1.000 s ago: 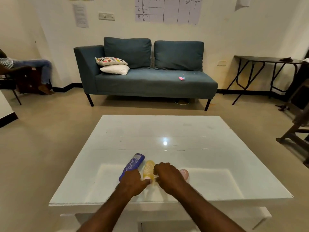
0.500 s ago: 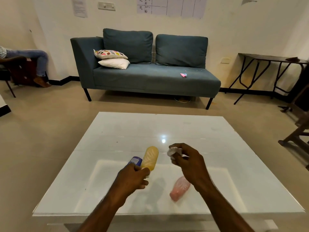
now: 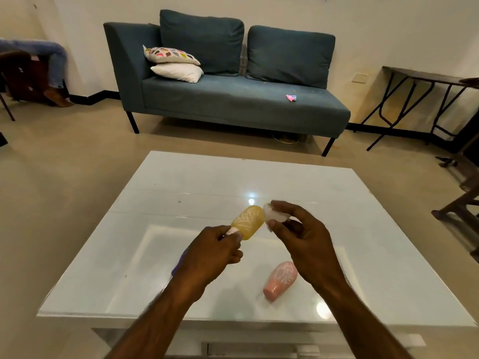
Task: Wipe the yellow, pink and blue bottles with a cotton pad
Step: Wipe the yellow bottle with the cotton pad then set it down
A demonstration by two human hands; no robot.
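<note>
Both forearms are bare from the bottom edge of the view up to the wrists, with no sleeves showing. The left hand (image 3: 211, 255) and right hand (image 3: 302, 235) are bare too.

Both forearms reach forward, left hand (image 3: 211, 252) clenched, right hand (image 3: 302, 235) raised with fingers (image 3: 281, 205) pinched together.

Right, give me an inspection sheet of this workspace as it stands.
Surface: glossy white table, lamp glare.
Job's things: yellow bottle lifted off the table; pink bottle lying on its side; blue bottle mostly hidden behind the left hand.
Clutter: nothing seen on the table.
Hands: left hand grips the yellow bottle's cap end; right hand pinches a cotton pad at its base.
Cables: nothing seen.
Surroundings: sofa, pillows, folding table.
</note>
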